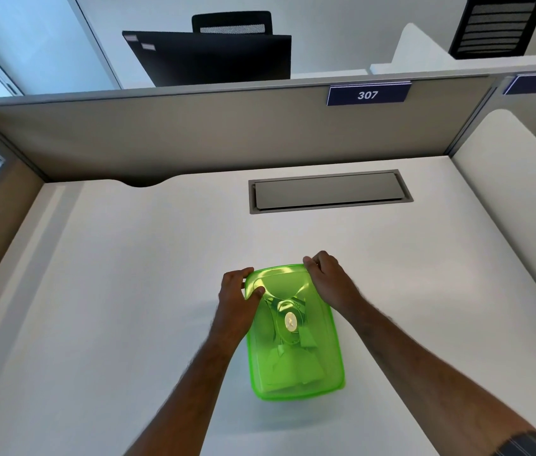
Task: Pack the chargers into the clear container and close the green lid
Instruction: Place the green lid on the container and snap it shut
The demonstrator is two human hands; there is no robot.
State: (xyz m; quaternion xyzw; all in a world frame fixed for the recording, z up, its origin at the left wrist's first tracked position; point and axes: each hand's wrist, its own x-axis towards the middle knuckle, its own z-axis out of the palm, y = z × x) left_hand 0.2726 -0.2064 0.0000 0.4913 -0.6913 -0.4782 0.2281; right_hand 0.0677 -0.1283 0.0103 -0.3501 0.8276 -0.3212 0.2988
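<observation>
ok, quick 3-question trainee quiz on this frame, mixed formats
1. True or false: the green lid lies on top of the clear container.
2. Which corners of the lid do the hands grip? A) near B) far C) one near, one far
3. Fill in: the desk number on the partition sign is ___.

Key: 1 true. 2 B: left hand and right hand hold the far corners. 3: 307.

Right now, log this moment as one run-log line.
green lid: on clear container | left hand: grips far-left corner | right hand: grips far-right corner | desk
</observation>
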